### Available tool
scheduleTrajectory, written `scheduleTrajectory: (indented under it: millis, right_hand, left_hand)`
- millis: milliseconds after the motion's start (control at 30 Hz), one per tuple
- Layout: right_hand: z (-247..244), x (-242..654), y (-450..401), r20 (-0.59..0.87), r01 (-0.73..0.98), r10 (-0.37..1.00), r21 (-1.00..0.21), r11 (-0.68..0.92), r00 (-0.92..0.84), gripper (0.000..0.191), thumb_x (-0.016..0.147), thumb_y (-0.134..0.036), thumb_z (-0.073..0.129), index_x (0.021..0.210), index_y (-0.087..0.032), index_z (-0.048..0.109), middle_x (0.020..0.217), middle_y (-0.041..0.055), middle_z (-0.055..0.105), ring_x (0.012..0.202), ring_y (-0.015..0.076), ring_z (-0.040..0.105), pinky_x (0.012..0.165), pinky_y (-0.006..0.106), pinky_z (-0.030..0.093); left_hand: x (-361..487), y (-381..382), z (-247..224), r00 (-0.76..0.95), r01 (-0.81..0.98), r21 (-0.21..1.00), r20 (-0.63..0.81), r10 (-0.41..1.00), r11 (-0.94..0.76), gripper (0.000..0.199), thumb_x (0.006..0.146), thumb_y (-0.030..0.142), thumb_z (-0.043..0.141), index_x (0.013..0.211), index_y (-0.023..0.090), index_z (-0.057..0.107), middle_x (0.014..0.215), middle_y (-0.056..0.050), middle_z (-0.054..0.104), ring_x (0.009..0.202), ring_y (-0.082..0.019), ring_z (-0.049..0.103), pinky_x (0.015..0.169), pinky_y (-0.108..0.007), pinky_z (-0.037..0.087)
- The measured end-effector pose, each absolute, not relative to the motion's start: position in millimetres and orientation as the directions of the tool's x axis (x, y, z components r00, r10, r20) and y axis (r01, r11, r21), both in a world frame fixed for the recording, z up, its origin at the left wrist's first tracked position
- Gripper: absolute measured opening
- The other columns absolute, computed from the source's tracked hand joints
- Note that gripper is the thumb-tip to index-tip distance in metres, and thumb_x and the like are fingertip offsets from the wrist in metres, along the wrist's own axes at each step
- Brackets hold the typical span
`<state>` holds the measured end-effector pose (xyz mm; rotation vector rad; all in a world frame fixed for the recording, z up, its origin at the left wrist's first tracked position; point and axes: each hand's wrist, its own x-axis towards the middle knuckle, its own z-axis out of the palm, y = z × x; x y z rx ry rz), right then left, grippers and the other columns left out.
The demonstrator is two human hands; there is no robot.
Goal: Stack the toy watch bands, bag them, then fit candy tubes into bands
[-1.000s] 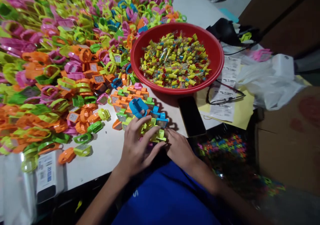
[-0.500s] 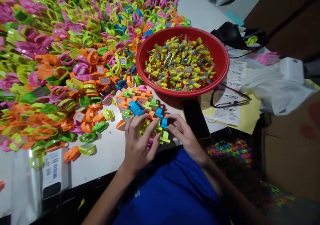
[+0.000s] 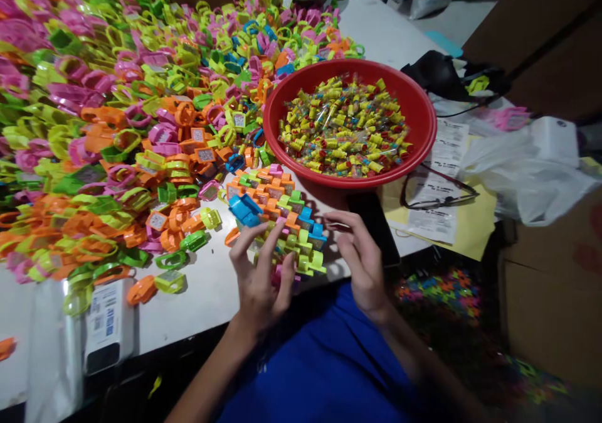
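Rows of small orange, green, blue and yellow plastic pieces (image 3: 291, 213) are packed side by side on the white table. My left hand (image 3: 261, 269) is over their lower left part, fingers apart and bent, near a blue piece (image 3: 245, 209) that lies on top of the rows. On the right side my right hand (image 3: 360, 257) stands beside the blue pieces at the edge, its fingers spread and holding nothing. My left fingers cover some yellow and pink pieces.
A red basin (image 3: 277, 150) of small yellow candy-like tubes stands behind the rows. A large heap of coloured plastic pieces (image 3: 113, 134) fills the left. Glasses (image 3: 439, 202), a black phone (image 3: 374, 228), papers and a plastic bag (image 3: 527, 178) lie right; a white device (image 3: 109, 326) is front left.
My right hand has drawn away from the rows, its fingers opening wider. My left hand has shifted slightly down relative to the rows, and the blue piece on top sits further left. The view has shifted slightly.
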<state>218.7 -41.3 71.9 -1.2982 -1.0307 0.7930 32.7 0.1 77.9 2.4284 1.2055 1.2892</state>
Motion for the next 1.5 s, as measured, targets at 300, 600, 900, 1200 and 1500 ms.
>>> scheduleTrajectory:
  millis: [300,600,900,1200,1500]
  right_hand:
    - [103,233,-88,-0.244,-0.316,0.968,-0.915,-0.250,-0.060,0.038,0.093,-0.060,0.076,0.111,-0.027,0.082,0.084,0.0039,0.073,0.073,0.0203,0.068,0.068,0.032,0.058]
    - [62,252,-86,-0.190,-0.224,0.936,-0.967,-0.125,0.297,0.029,0.095,-0.048,0.077,0.103,-0.020,0.073,0.110,0.0102,0.076,0.069,0.0156,0.064,0.056,0.027,0.052]
    - [11,241,-74,-0.114,0.047,0.938,-0.990,-0.137,0.328,0.022,0.093,-0.040,0.071,0.104,-0.022,0.070,0.097,0.0057,0.077,0.089,0.0218,0.074,0.083,0.034,0.063]
    - [7,233,-59,0.024,0.244,0.960,-0.969,-0.047,0.279,0.020,0.084,-0.014,0.054,0.098,-0.024,0.065,0.109,0.0087,0.075,0.106,0.0229,0.071,0.100,0.037,0.059]
    - [13,240,-59,0.031,0.530,0.999,-0.848,0.006,0.039,0.035,0.081,-0.002,0.048,0.104,-0.022,0.066,0.107,0.0081,0.073,0.098,0.0232,0.071,0.098,0.039,0.061]
  left_hand:
    - [47,-18,103,0.617,0.156,0.124,0.763,0.194,-0.980,0.018,0.100,0.021,0.070,0.117,0.024,0.069,0.127,-0.006,0.064,0.139,-0.021,0.062,0.116,-0.035,0.059]
    - [32,0,93,0.669,0.265,0.272,0.639,0.379,-0.925,0.033,0.103,0.017,0.061,0.135,0.019,0.064,0.127,-0.013,0.075,0.138,-0.029,0.066,0.112,-0.047,0.059]
    - [41,12,94,0.803,0.400,0.185,0.401,0.441,-0.897,0.058,0.105,0.029,0.063,0.159,0.012,0.049,0.161,-0.017,0.057,0.154,-0.031,0.051,0.135,-0.052,0.030]
    - [36,14,95,0.834,0.373,0.154,0.377,0.403,-0.915,0.060,0.104,0.028,0.064,0.160,0.011,0.048,0.166,-0.017,0.052,0.158,-0.030,0.047,0.132,-0.048,0.037]
    - [37,16,90,0.802,0.352,0.176,0.449,0.394,-0.919,0.032,0.103,0.030,0.069,0.130,0.013,0.065,0.157,-0.019,0.061,0.151,-0.028,0.055,0.126,-0.047,0.044]
